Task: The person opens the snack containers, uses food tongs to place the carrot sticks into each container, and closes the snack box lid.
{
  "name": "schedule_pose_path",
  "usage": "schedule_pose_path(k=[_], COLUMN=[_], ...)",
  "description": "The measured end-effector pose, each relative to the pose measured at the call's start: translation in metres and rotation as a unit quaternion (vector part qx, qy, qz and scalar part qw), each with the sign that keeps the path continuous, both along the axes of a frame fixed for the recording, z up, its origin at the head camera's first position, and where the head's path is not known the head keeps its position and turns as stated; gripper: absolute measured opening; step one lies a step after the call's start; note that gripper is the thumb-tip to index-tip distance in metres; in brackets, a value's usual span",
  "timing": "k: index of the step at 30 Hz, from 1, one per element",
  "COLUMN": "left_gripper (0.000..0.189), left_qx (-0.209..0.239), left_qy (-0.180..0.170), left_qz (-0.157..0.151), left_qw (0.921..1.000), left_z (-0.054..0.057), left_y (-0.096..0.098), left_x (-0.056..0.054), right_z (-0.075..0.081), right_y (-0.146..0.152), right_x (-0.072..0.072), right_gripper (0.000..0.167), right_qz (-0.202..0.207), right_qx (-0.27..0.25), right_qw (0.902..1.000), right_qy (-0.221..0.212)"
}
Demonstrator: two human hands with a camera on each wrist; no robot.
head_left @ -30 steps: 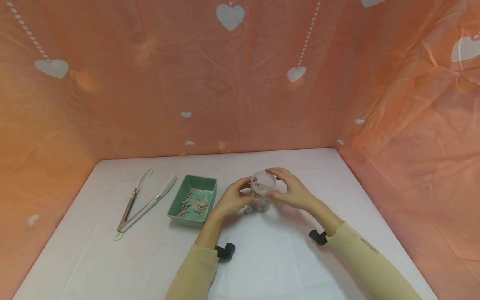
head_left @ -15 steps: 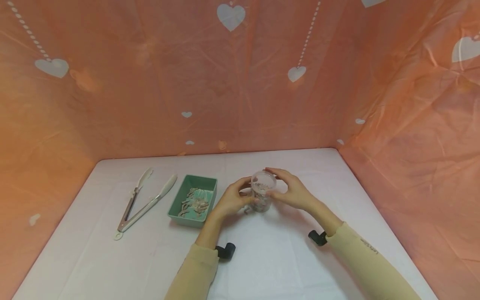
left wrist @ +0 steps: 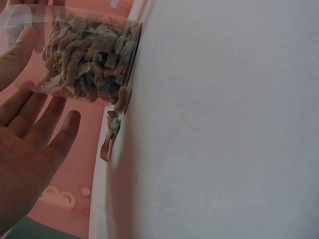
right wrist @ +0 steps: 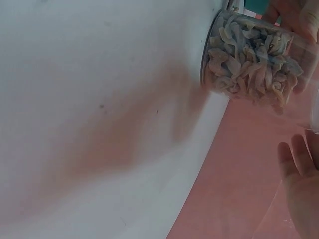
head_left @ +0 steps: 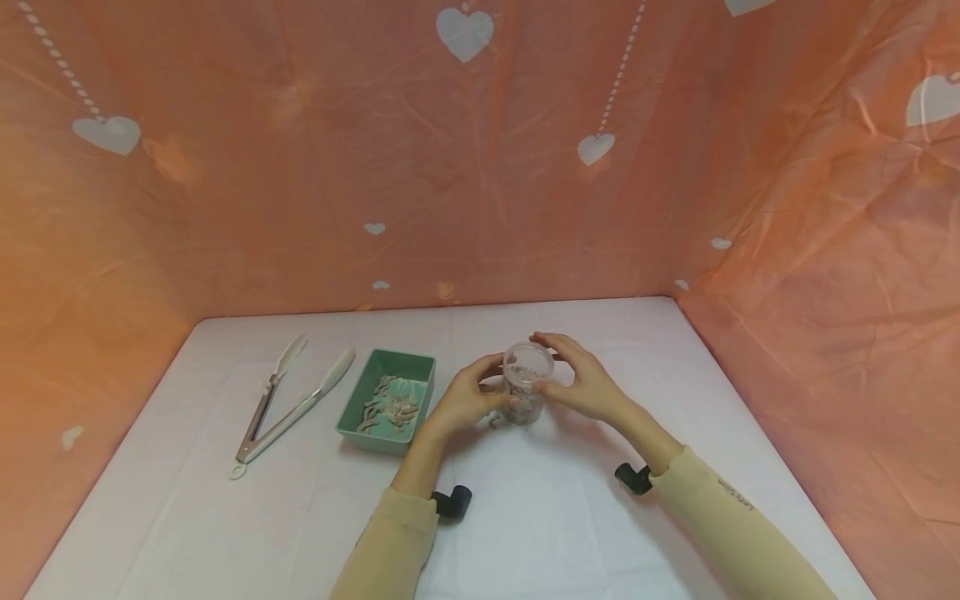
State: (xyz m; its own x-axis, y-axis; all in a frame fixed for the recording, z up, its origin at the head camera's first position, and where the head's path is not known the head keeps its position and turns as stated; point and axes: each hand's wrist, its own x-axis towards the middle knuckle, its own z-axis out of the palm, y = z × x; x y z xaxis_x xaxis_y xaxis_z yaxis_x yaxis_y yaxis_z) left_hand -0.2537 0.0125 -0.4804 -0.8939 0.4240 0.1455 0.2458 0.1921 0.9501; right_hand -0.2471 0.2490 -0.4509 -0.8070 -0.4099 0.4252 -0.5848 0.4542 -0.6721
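A clear round plastic jar, part-filled with brown-grey dried strips, stands upright on the white table. My left hand holds its side, the thumb across the near face and the fingers on the far side. Around the top, my right hand grips the rim, thumb in front and index finger behind. Whether a clear lid covers the top, I cannot tell. A few loose strips lie on the table against the jar's base, on the left-hand side.
Left of the jar stands a green rectangular tray with several strips inside. Farther left lie spread tongs with pale tips. Orange sheeting with white hearts rises behind and beside the table.
The right index finger shifts very slightly along the rim, and the right forearm moves a little. The left hand and the jar stay in place.
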Motion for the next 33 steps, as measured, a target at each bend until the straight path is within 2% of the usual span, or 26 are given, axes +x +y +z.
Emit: schedule_pose_path(k=[4,10,18,25,33], left_gripper=[0.068,0.068,0.069,0.068,0.069], left_qx=[0.005,0.007,-0.003,0.000,-0.007], left_qy=[0.001,0.003,0.001,0.003,0.001], left_qz=[-0.001,-0.004,-0.001,-0.002,0.000], left_qw=[1.0000,1.0000,1.0000,1.0000,1.0000], left_z=[0.0000,-0.0006,0.0004,-0.0003,0.0015], left_y=[0.0009,0.0015,0.0011,0.0007,0.0006], left_x=[-0.0007,-0.0017,0.0001,-0.0001,0.0012], right_z=[-0.0004,-0.0001,-0.0007,-0.0040,-0.0015], right_y=[0.0009,-0.0009,0.0023,-0.0015,-0.0014], right_x=[0.0004,0.0006,0.0023,0.0010,0.0044], right_gripper=[0.066,0.070,0.066,0.069,0.062], right_qz=[-0.001,-0.020,0.006,-0.023,-0.005], right_qx=[0.006,-0.016,0.006,-0.019,0.012], right_qw=[1.0000,0.9996,1.0000,0.9994,0.9998], right_qy=[0.000,0.009,0.002,0.015,0.015])
